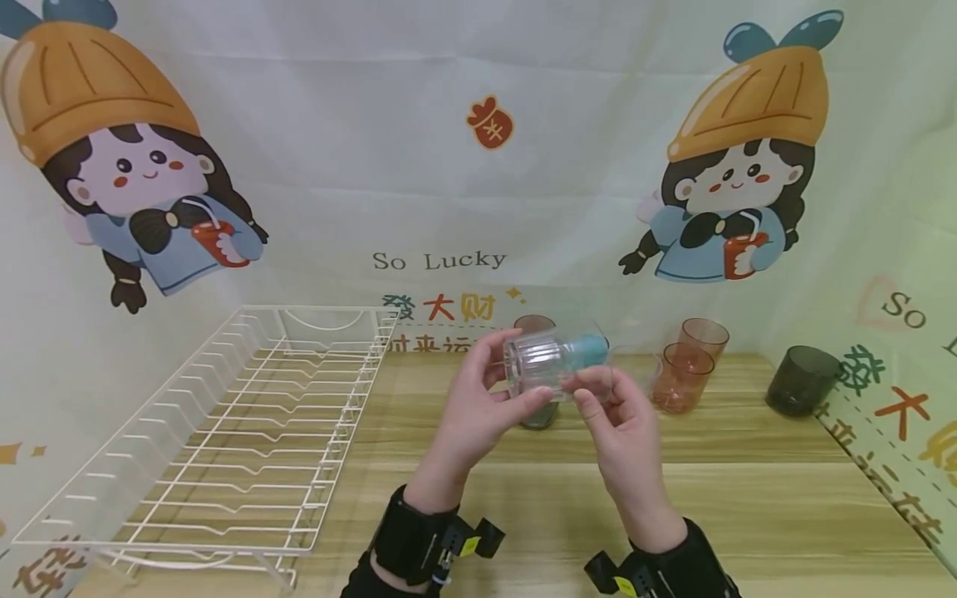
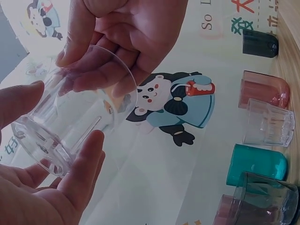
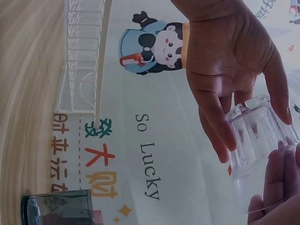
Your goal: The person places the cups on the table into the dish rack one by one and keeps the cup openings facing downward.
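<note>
A clear, ribbed plastic cup lies on its side in the air between both hands, above the table. My left hand holds it around the thick base end, thumb on the near side and fingers beyond. At the rim end, my right hand pinches the wall; in the left wrist view its thumb and curled fingers lie on either side of the rim. In the right wrist view the cup has the left fingers at its ribbed base. A teal cup shows behind the held one.
At left stands a white wire dish rack. Along the table's back are pink cups, a dark grey cup, a grey-green cup and another clear cup. A printed cloth hangs behind the wooden table.
</note>
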Demonstrator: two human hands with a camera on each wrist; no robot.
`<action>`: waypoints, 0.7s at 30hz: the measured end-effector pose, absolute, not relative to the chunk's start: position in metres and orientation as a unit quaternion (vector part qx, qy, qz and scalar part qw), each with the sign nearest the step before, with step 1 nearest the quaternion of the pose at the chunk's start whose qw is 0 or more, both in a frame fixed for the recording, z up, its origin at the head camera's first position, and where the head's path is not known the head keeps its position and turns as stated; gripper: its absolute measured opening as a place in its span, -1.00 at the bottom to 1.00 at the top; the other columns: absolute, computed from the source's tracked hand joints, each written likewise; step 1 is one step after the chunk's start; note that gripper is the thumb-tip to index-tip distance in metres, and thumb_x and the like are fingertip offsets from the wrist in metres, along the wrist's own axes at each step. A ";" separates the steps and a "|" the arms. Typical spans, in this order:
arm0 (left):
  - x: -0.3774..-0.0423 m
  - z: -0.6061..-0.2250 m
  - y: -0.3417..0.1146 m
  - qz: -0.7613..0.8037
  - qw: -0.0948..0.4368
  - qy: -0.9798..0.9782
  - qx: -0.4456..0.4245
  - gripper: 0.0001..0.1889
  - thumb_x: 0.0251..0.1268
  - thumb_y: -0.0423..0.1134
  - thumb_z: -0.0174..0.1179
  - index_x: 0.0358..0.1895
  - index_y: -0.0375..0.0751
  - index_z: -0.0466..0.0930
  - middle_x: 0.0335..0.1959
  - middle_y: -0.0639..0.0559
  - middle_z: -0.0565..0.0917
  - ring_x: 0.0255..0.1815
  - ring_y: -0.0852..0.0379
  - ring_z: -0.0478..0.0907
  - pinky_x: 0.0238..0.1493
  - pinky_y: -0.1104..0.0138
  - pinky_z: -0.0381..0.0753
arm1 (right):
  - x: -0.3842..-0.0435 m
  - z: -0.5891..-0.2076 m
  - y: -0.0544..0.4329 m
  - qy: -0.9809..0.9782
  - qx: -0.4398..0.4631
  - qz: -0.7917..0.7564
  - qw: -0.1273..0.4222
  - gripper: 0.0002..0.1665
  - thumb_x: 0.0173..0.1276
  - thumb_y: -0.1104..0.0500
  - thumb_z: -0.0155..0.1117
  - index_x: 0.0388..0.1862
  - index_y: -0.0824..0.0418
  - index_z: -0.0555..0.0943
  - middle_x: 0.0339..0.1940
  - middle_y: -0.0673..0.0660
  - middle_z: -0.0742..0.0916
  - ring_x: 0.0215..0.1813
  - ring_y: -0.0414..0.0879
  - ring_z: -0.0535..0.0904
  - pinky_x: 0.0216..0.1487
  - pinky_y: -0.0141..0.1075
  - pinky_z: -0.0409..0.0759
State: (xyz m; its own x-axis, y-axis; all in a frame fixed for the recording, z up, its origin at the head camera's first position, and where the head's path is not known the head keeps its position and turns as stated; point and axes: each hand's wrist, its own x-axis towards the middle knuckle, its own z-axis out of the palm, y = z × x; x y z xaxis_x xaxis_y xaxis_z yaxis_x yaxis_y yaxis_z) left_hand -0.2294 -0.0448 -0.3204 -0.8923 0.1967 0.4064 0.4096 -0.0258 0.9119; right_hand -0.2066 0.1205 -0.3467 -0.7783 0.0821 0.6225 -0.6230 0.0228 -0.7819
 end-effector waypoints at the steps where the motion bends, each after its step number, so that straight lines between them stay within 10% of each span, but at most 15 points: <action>1: -0.229 -0.320 -0.045 -0.682 0.077 -0.694 -0.218 -0.26 -0.02 -0.39 0.39 0.29 -0.08 0.29 0.16 -0.11 0.44 0.08 -0.06 0.48 -0.07 0.20 0.67 | -0.207 -0.347 0.121 -0.663 0.209 0.670 0.262 -0.83 0.37 0.37 0.10 -0.11 0.46 0.49 -0.21 -0.06 0.68 -0.13 -0.22 0.59 -0.10 -0.45 0.56; 21: -0.212 -0.307 -0.046 -0.685 0.067 -0.695 -0.208 -0.26 -0.01 -0.36 0.39 0.30 -0.11 0.27 0.13 -0.11 0.45 0.05 -0.04 0.50 -0.11 0.22 0.68 | -0.204 -0.335 0.141 -0.652 0.274 0.669 0.229 -0.69 0.36 0.40 0.09 0.08 0.39 0.47 0.02 -0.05 0.67 0.17 -0.15 0.48 0.18 -0.44 0.47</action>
